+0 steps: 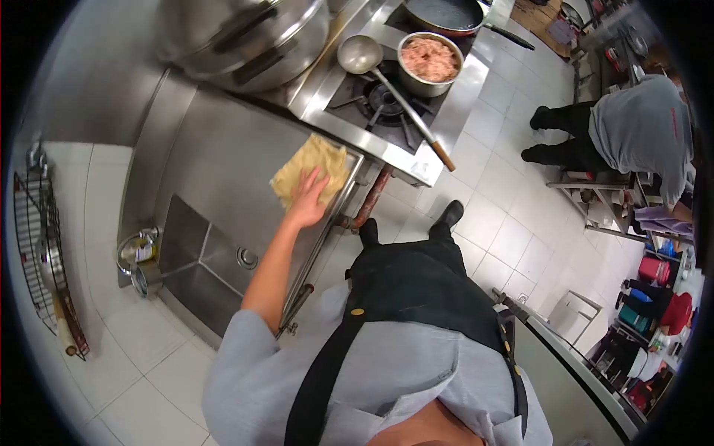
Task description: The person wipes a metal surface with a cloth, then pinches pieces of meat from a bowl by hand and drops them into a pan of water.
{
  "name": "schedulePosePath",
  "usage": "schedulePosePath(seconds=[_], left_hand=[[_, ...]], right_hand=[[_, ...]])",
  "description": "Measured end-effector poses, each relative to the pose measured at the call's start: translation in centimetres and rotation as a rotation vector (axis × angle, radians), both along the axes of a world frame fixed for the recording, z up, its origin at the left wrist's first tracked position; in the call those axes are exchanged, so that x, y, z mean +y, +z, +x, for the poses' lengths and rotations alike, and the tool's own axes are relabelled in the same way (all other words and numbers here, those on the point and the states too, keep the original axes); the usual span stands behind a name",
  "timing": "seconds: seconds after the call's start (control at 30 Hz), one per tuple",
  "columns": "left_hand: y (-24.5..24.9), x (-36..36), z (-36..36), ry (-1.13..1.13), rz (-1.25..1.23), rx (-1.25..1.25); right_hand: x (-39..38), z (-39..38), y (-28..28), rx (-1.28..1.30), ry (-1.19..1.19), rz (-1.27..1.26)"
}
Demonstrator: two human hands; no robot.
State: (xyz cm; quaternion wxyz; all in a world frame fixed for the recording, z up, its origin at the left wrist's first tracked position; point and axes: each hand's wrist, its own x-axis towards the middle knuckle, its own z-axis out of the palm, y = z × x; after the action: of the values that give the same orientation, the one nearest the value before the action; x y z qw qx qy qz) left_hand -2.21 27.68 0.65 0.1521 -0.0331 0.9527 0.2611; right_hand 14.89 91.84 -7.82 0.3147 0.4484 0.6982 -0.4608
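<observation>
My left hand (309,199) presses down on a yellow cloth (331,165), its fingers bent and closed on the material. The cloth is spread over the right edge of the steel sink counter (238,141), just below the stove. My right hand is out of view.
On the stove (316,111) rest a long-handled ladle (405,104), a pot of minced meat (422,89) and a frying pan (446,13). A large lidded pot (275,52) stands left of them. The sink basin (186,230) has a faucet (137,241). Another person (639,123) stands at right.
</observation>
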Motion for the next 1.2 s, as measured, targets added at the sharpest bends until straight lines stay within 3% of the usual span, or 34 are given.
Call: schedulePosePath(seconds=[0.1, 0.2, 0.23, 0.33, 0.37, 0.4, 0.43, 0.5, 0.53, 0.57, 0.6, 0.67, 0.73, 0.8, 0.87, 0.9, 1.0, 1.07, 1.13, 1.2], left_hand=[[-2.1, 0.4, -1.6, 0.125, 0.121, 0.077], [-1.7, 4.3, -4.6, 0.268, -0.246, 0.105], [-1.1, 5.5, -5.5, 0.365, -0.282, -0.057], [2.8, 13.2, -7.0, 0.588, -0.569, 0.038], [4.1, 16.1, -7.9, 0.613, -0.513, 0.025], [3.8, 18.2, -8.2, 0.528, -0.379, 0.305], [3.2, 20.5, -8.6, 0.471, -0.172, 0.426], [2.1, 26.2, -8.8, 0.412, 0.193, 0.249], [-0.1, 29.0, -7.7, 0.463, 0.51, 0.086], [1.5, 31.8, -7.7, 0.364, 0.657, -0.13], [1.2, 33.0, -7.0, 0.421, 0.721, -0.192], [0.4, 33.7, -5.8, 0.526, 0.854, -0.318], [1.0, 33.0, -5.1, 0.555, 0.883, -0.371], [1.1, 31.6, -5.1, 0.546, 0.868, -0.447], [-0.5, 29.6, -5.8, 0.486, 0.803, -0.559], [-1.4, 29.0, -6.6, 0.422, 0.676, -0.439], [1.7, 29.1, -13.8, 0.607, 0.602, -0.234], [2.8, 29.0, -18.7, 0.754, 0.856, -0.22], [0.3, 28.7, -22.2, 0.846, 1.012, -0.15], [0.0, 28.8, -26.1, 0.997, 1.043, -0.076]], right_hand=[[0.5, -4.8, -2.0, -0.003, 0.04, -0.068], [1.3, -11.9, -4.7, 0.002, 0.163, -0.158], [1.7, -14.5, -5.3, -0.001, 0.222, -0.183], [2.3, -22.5, -5.5, -0.035, 0.394, -0.244], [2.2, -25.3, -5.3, -0.053, 0.449, -0.256], [2.2, -28.2, -4.6, -0.067, 0.509, -0.262], [2.1, -31.2, -3.8, -0.091, 0.569, -0.259], [1.6, -37.7, -2.0, -0.137, 0.625, -0.259], [2.3, -40.9, -3.2, -0.084, 0.561, -0.475], [1.0, -44.1, -0.7, 0.153, 0.562, -0.379], [-0.5, -47.8, 0.9, 0.269, 0.61, -0.325], [-3.2, -54.8, -0.7, 0.717, 0.794, -0.166], [-7.9, -60.6, 1.4, 0.996, 0.973, -0.102], [-13.3, -63.7, 4.7, 1.028, 0.91, -0.319], [-17.7, -64.6, 9.0, 1.063, 1.007, -0.303], [-19.3, -64.6, 10.9, 1.085, 1.064, -0.306], [-23.5, -65.5, 12.0, 1.272, 1.217, -0.284], [-25.6, -66.8, 11.5, 1.393, 1.379, -0.261], [-27.3, -67.4, 12.6, 1.294, 1.503, -0.273], [-29.7, -68.5, 12.1, 1.42, 1.529, -0.323]])
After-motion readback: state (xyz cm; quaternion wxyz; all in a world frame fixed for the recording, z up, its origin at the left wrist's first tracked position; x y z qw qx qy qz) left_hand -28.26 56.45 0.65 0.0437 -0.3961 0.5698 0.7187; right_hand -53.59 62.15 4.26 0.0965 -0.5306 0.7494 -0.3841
